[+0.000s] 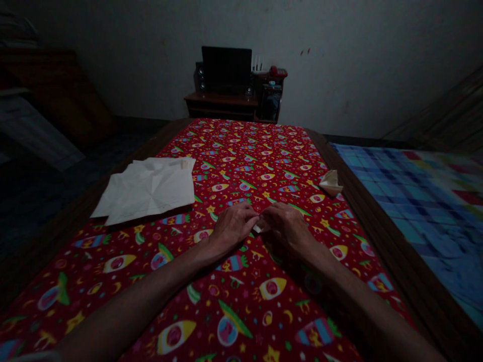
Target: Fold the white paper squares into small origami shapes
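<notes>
Between my two hands is a small piece of folded white paper (258, 228), mostly hidden by the fingers. My left hand (234, 223) pinches it from the left, thumb and fingers pressed together. From the right, my right hand (287, 221) closes on the same paper, its fingertips almost meeting those of the left. Both hands are low over the red cloth (234, 271) printed with rockets and stars. Off to the right lies a folded paper shape (331, 183), cream-coloured and pointed. A stack of creased white sheets (151, 188) rests to the left.
The cloth covers a long table with a dark wooden edge (377, 226). Beyond its far end stand a black monitor (227, 68) and speakers on a wooden desk (222, 100). Blue checked fabric (407, 201) spreads at the right. Dark furniture (49, 85) stands at the left.
</notes>
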Motion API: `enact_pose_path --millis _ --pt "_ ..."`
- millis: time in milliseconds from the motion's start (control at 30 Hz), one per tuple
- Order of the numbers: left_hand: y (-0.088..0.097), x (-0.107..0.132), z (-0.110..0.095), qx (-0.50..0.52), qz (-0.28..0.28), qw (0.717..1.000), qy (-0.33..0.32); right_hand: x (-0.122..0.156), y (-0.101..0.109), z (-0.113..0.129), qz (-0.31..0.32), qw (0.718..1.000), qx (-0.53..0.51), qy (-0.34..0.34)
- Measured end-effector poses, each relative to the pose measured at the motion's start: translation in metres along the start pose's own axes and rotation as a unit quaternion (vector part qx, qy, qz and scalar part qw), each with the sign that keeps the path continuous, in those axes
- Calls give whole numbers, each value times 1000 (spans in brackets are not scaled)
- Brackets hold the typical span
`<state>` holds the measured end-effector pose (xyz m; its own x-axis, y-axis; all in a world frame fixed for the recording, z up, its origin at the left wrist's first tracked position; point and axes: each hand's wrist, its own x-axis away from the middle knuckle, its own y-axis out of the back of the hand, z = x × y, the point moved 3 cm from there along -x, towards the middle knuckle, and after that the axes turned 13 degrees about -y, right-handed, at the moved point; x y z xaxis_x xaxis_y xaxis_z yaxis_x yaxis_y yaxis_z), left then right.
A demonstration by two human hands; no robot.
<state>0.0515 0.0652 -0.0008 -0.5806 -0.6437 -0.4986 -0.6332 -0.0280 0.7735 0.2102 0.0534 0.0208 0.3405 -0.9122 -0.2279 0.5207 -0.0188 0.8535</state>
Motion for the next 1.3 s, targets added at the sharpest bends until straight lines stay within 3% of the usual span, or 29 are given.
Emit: enact_pose_path --millis 233,400,533,733,1133,1300 --pt "6 -1 -6 9 -2 1000 -26 0 -6 -3 -5 997 -69 -34" --pt "5 -1 -4 28 5 999 -32 -1 -9 -2 26 993 -99 -56" --pt "3 -1 2 42 -2 998 -45 -2 -7 -2 2 993 -87 -77" --pt "3 -1 4 61 -8 998 -34 -2 -5 -4 2 997 -76 -24" --pt "10 -2 18 119 -30 992 25 -6 -7 -6 32 993 -38 -107" --pt "10 -2 15 163 -44 986 9 -5 -2 -3 33 992 -58 -110"
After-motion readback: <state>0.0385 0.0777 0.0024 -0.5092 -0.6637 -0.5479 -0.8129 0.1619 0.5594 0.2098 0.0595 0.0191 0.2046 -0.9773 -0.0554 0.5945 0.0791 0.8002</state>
